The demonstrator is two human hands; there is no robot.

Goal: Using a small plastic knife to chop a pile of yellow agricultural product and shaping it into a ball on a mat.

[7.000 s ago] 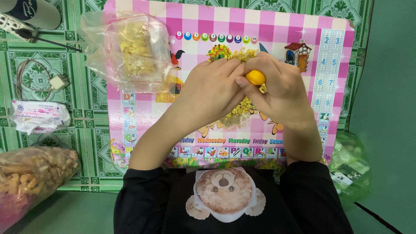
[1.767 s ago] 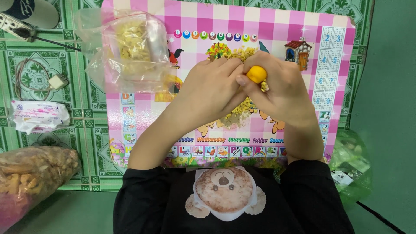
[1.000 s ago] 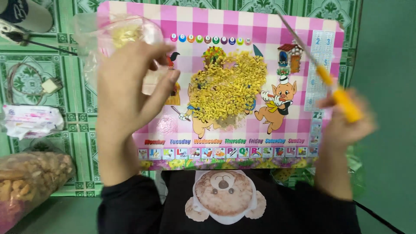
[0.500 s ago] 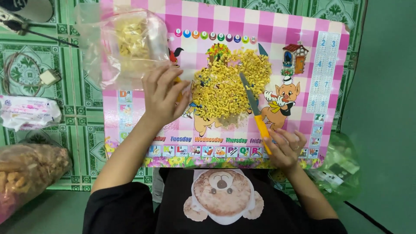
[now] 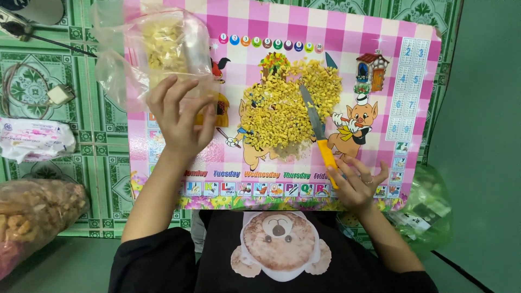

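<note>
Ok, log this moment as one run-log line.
left hand: open, reaching at clear bag | right hand: on knife handle | knife: flat beside yellow pile | surface: pink mat

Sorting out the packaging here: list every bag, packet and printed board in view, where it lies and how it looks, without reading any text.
Clear plastic bag: top left on the board, yellow pieces inside, left hand just below it.
White packet: left, on the green floor, pink print.
Clear bag of brown snacks: lower left.
Green plastic bag: lower right, crumpled.
Pink checked cartoon board: centre, rectangular.
</note>
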